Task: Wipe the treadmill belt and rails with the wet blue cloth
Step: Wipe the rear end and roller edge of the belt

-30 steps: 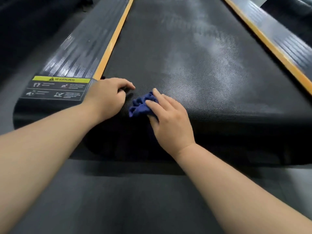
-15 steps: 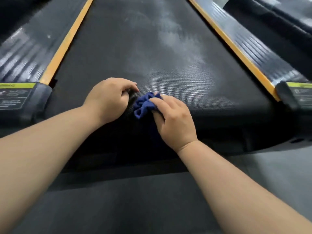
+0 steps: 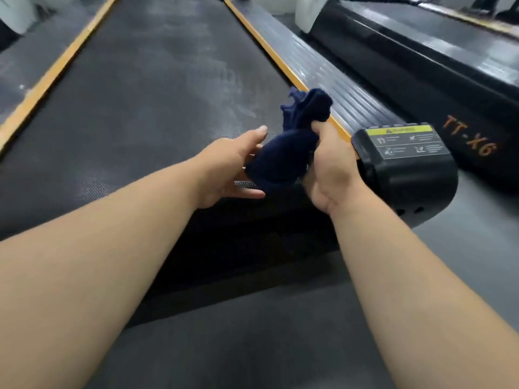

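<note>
the soft, floppy blue cloth is held bunched in the right hand, left hand open beside.

The cloth was a really dark navy, nearly black in the folds. The belt was black with a fine dotted weave and pale grey smudgy patches up the middle. The right rail and left rail were dark grey with lengthwise ribbing, each edged by an orange-yellow strip. The end cap was black with a yellow-green warning label and white pictograms. The neighbouring treadmill was black with orange lettering, and the floor was plain grey.
</note>
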The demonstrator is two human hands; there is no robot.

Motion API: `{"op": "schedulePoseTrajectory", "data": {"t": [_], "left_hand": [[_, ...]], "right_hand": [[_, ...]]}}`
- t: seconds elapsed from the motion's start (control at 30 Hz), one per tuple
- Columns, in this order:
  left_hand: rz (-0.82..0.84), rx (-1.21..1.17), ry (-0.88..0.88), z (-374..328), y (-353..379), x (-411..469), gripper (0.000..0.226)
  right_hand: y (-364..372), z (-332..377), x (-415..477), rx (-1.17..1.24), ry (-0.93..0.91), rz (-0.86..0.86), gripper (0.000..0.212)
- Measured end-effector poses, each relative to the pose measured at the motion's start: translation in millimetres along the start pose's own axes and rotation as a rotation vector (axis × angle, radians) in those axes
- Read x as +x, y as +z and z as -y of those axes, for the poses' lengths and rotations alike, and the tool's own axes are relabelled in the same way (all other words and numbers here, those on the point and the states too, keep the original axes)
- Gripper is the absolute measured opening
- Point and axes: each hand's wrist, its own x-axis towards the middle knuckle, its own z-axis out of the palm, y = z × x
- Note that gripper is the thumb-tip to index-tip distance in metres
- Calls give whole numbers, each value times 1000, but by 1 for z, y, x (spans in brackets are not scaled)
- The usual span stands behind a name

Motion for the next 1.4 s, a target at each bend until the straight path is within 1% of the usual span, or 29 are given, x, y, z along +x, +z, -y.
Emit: {"op": "schedulePoseTrajectory", "data": {"t": [0.07, 0.13, 0.2, 0.27, 0.3, 0.33, 0.4, 0.43, 0.5, 0.53, 0.6, 0.67, 0.7, 0.73, 0.8, 0.87, 0.9, 0.93, 1.0, 1.03, 1.07, 1.13, 1.17, 1.2, 1.23, 1.3, 1.33, 1.37, 1.4], "left_hand": [[66, -112, -28, -1, 8, -1, 52], [86, -80, 3, 8, 11, -3, 44], [47, 59, 41, 18, 9, -3, 30], [-29, 106, 71, 21, 2, -3, 22], [-48, 86, 88, 19, -3, -2, 21], [-59, 47, 112, 15, -8, -2, 20], [-110, 13, 150, 6, -19, -2, 19], [-148, 26, 156, 2, -24, -2, 17], [-196, 167, 177, -1, -33, -2, 17], [-193, 258, 190, -1, -36, -3, 15], [-129, 335, 227, -3, -36, -8, 10], [-51, 283, 287, -8, -33, -11, 18], [-35, 252, 323, -10, -31, -13, 20], [-45, 236, 364, -13, -29, -16, 18], [-160, 287, 454, -16, -29, -18, 9], [-288, 366, 522, -14, -35, -18, 10], [-289, 387, 521, -13, -38, -19, 12], [-233, 387, 490, -11, -42, -20, 14], [-49, 354, 397, -6, -44, -22, 19], [-22, 360, 383, -2, -43, -21, 17], [-62, 389, 398, 1, -40, -19, 17], [-282, 551, 478, 7, -33, -13, 19], [-390, 666, 545, 9, -27, -11, 19], [-456, 777, 611, 10, -21, -10, 20], [-478, 854, 674, 12, -14, -10, 21], [-443, 922, 709, 15, -1, -11, 23], [-387, 895, 669, 15, 5, -11, 21], [-303, 795, 587, 14, 10, -11, 16], [-190, 608, 477, 12, 16, -12, 11]], "right_hand": [[-7, 6, -3, 123, 46, 104, 47], [-10, 7, -6, 210, 135, 140, 47], [-11, 6, -6, 148, 140, 159, 35], [-11, 7, -5, -28, 28, 146, 50], [-13, 7, -6, -93, -18, 124, 53], [-16, 9, -6, -123, -31, 77, 51], [-22, 13, -9, -136, 3, -78, 41], [-24, 13, -9, -159, 22, -142, 39], [-24, 11, -12, -256, -5, -160, 39], [-21, 11, -16, -317, -52, -118, 43], [-11, 12, -22, -382, -139, 62, 51], [2, 14, -26, -382, -122, 266, 58], [6, 13, -27, -400, -115, 330, 59], [10, 11, -27, -446, -120, 346, 57], [12, 5, -26, -481, -128, 291, 39], [5, -1, -27, -391, -76, 239, 20], [0, -5, -29, -305, -23, 234, 16], [-6, -8, -30, -189, 30, 234, 15], [-11, -18, -34, 39, 99, 204, 16], [-11, -24, -34, 120, 122, 153, 16], [-10, -30, -34, 178, 141, 68, 18], [-1, -41, -33, 287, 200, -97, 22], [4, -45, -35, 366, 243, -133, 25], [9, -46, -37, 456, 287, -130, 26], [13, -46, -41, 539, 327, -80, 29], [14, -46, -49, 619, 368, 47, 42], [12, -47, -54, 631, 369, 78, 44], [9, -50, -56, 645, 361, 72, 43], [5, -53, -58, 644, 342, 30, 40]]}}
